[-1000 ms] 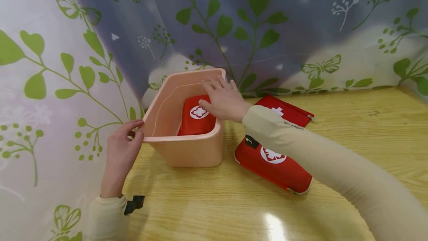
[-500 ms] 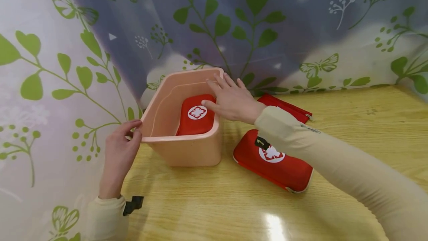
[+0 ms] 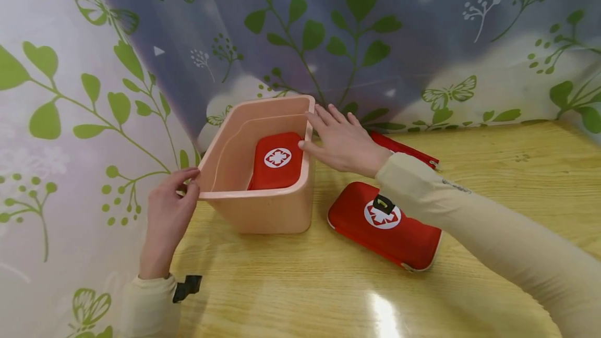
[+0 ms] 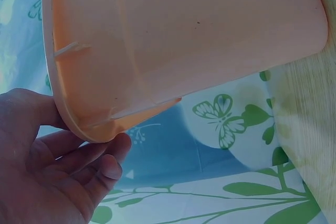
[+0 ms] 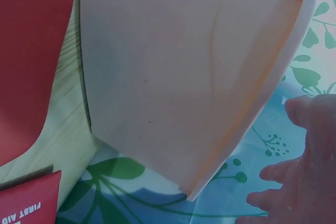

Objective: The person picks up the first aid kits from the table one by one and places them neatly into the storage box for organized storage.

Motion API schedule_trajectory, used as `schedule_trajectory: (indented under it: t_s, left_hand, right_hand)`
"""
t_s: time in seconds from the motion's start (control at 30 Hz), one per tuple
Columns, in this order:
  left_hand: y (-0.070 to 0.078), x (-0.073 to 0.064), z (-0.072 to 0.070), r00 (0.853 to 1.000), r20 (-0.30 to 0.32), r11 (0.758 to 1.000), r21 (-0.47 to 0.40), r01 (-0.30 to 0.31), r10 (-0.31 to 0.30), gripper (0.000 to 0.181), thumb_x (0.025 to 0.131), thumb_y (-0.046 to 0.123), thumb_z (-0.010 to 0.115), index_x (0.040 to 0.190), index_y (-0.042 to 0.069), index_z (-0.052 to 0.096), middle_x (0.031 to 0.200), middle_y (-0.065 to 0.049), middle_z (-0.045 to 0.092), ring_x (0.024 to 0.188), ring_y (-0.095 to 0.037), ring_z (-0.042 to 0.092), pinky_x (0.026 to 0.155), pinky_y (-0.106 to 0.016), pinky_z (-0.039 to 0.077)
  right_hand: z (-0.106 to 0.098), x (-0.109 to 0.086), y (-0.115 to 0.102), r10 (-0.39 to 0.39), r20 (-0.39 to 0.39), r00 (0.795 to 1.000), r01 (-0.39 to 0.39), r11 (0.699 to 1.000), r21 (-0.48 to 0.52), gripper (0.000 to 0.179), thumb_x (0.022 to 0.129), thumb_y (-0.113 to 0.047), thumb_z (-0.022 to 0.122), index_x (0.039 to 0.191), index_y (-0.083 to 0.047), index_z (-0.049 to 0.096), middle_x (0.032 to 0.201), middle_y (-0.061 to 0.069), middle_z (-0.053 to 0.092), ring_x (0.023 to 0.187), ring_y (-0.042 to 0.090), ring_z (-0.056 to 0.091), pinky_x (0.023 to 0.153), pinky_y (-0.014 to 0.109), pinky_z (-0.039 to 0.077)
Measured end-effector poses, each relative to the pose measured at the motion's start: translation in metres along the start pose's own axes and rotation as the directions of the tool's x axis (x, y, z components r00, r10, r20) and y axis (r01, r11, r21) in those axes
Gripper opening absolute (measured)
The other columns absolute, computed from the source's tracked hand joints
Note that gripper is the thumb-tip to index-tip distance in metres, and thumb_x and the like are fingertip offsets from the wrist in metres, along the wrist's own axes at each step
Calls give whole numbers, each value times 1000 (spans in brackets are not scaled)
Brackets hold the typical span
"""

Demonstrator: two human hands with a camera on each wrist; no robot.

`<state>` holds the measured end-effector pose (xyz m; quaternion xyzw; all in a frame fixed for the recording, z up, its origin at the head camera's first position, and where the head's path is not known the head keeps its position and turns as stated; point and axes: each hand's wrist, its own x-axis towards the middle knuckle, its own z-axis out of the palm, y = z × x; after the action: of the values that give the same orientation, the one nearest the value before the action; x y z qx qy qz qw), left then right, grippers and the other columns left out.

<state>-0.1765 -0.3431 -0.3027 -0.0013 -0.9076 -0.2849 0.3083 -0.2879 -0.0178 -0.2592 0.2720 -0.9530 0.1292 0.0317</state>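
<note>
A peach plastic bin (image 3: 263,213) stands on the wooden table with a red first aid case (image 3: 278,173) inside it, its white cross emblem facing up. At the bin's near left corner my left hand (image 3: 170,213) pinches the rim between thumb and fingers, which the left wrist view shows from below. My right hand (image 3: 345,142) is beside the bin's right rim, fingers spread and holding nothing. In the right wrist view, a gap shows between its fingertips and the rim. Below my right forearm lies a larger red first aid case (image 3: 371,239), partly covered by the wrist strap.
Behind my right wrist a flat red zip pouch (image 3: 413,154) lies on the table (image 3: 281,286), mostly hidden; its "FIRST AID" lettering shows in the right wrist view. A leaf-patterned curtain (image 3: 399,40) closes off the back and left.
My right hand has moved right, from over the case in the bin to outside the right rim, uncovering that case. The left hand stays on the rim.
</note>
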Motion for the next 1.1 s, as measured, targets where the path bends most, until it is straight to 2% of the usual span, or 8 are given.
schedule_trajectory:
  t_s: [0.6, 1.1]
  left_hand:
    - [-1, 0, 1, 1000, -6, 1000, 4, 0, 0, 29, 96, 10, 53, 118, 4, 71, 117, -12, 68, 81, -22, 61, 56, -14, 39]
    - [1, -1, 1, 1000, -2, 1000, 3, 9, -9, 29, 96, 10, 53, 118, 3, 71, 116, -12, 68, 82, -22, 61, 56, -13, 39]
  right_hand:
    - [-3, -18, 33, 18, -15, 1000, -18, 1000, -2, 78, 98, -63, 34, 160, -20, 12, 164, 7, 5, 149, 31, 0, 115, 57, 5]
    - [-2, -49, 59, 27, -41, 999, -27, 1000, 14, 79, 99, -59, 39, 159, -14, 14, 164, 12, 7, 148, 35, 4, 113, 60, 7]
